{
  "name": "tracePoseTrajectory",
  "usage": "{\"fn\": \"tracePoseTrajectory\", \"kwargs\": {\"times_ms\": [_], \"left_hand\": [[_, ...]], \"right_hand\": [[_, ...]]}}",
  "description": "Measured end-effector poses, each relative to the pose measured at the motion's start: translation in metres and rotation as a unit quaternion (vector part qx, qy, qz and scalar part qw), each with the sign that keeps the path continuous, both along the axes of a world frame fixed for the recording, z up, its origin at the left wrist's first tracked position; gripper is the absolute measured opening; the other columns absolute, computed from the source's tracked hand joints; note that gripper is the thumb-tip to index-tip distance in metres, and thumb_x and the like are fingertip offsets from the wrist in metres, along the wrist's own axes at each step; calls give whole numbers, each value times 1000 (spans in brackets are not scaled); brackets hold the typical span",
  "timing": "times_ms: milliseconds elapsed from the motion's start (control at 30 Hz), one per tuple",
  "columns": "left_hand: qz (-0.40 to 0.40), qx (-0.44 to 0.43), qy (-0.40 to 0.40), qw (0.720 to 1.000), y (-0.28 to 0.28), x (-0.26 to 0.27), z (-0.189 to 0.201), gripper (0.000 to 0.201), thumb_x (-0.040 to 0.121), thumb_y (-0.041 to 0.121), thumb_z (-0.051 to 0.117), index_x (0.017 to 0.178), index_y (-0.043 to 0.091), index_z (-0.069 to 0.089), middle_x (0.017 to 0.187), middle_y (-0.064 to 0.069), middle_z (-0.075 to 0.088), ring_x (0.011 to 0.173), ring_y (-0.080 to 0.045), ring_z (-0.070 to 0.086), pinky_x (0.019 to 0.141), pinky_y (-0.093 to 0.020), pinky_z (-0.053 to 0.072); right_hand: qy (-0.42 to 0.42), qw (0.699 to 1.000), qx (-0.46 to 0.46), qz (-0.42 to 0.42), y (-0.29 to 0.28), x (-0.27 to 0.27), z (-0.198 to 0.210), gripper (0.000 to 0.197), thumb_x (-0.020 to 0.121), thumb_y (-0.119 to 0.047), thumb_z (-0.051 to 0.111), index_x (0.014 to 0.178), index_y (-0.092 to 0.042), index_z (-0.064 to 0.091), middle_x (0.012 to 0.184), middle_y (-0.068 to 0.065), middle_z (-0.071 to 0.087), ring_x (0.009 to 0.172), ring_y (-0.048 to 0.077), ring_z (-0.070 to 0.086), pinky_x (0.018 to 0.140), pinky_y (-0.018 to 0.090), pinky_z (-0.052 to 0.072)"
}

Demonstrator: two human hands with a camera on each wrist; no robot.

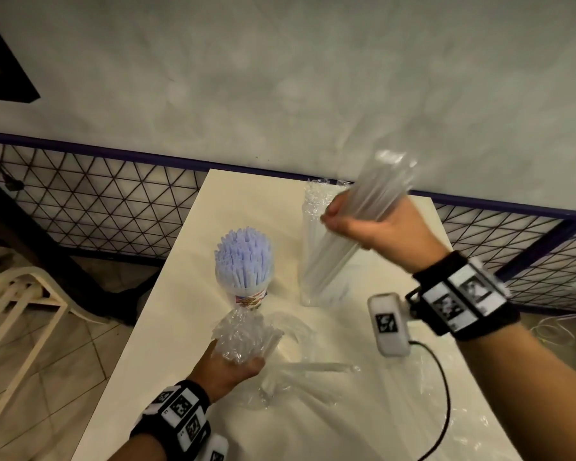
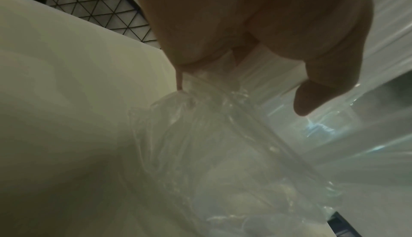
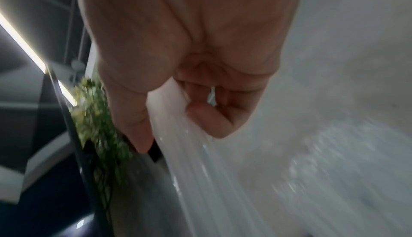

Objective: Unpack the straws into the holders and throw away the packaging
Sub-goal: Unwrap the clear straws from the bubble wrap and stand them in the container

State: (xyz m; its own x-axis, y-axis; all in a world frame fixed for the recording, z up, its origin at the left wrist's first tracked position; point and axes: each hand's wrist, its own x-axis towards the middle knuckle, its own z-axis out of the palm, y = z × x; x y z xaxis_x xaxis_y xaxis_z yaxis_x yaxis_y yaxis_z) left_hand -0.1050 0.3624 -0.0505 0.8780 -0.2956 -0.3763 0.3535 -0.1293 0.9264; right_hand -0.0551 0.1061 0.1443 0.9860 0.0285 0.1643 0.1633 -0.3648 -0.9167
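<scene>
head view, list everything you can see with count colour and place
table: one, cream, centre, against the wall
cup: one, printed, left half of the table, full of straws
straws in cup: many, pale blue-white, upright
straw bundle: one, clear, wrapped, gripped in the right hand above the table
tall holder: one, clear, behind that bundle, plastic at its top
crumpled wrap: one, clear, gripped in the left hand near the cup
loose wrap: clear, flat on the near table; count unclear
chair: one, cream, far left
mesh fence: black, along the wall
left hand: one, lower centre
right hand: one, raised, right
</scene>
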Motion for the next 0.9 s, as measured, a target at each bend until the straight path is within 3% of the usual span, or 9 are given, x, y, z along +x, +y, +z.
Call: {"fn": "tracePoseTrajectory", "kwargs": {"times_ms": [67,200,333,400,567,633,700,800,900], "left_hand": [[1,-1,-14,1000,-1,-1,4,56,38,38,78,90,25,64,82,18,74,73,4,68,76,-25,47],[-11,2,-32,999,-1,-1,6,56,41,40,77,93,26,64,86,20,73,79,4,68,75,-18,48],[8,21,-15,1000,0,-1,0,45,40,41,78,83,28,71,83,18,74,74,4,68,76,-21,47],[17,21,-8,1000,1,-1,-2,39,39,39,79,77,31,74,81,14,75,72,2,69,77,-26,49],[11,24,-6,1000,-2,-2,1,35,38,41,77,72,37,75,77,15,75,70,3,68,74,-21,50],[17,24,-2,1000,-2,-1,-2,42,37,41,78,77,29,73,78,17,75,71,4,68,75,-21,48],[23,33,5,999,-1,0,-6,54,36,42,78,85,23,68,79,19,74,72,5,68,77,-23,47],[22,41,15,999,1,2,-12,66,37,41,79,97,17,65,83,13,75,77,1,69,83,-28,51],[21,49,17,998,3,4,-15,74,38,42,81,104,12,64,89,4,75,84,-4,69,85,-28,51]], "right_hand": [[-39,999,5,-30,-12,7,26,13,80,-15,82,87,-21,73,82,-7,74,73,4,68,53,18,49],[-41,997,-30,-62,-24,32,30,14,80,-24,82,91,-20,73,84,-8,74,76,4,68,54,21,51],[64,992,-87,-69,-27,57,-23,42,67,-39,90,101,-22,72,94,-5,76,89,8,72,85,34,58],[85,987,-103,-92,-29,64,-41,64,55,-47,94,109,-25,67,102,-9,73,99,11,69,90,31,54],[-59,985,-88,-138,-28,70,-36,104,53,-38,97,139,-31,39,139,-9,48,115,6,53,93,22,48],[-134,972,-165,-105,-26,74,-33,109,58,-41,95,146,-30,32,152,-7,35,130,13,46,103,26,44],[-171,941,-288,-47,-23,80,-38,98,71,-46,86,150,-23,32,158,-2,31,142,18,36,115,34,34],[-128,887,-442,29,-17,85,-56,72,92,-52,57,151,-16,35,158,4,36,147,24,30,117,45,31],[-51,843,-531,62,-15,78,-84,72,95,-57,31,153,-16,29,161,4,32,151,23,20,119,42,21]]}}
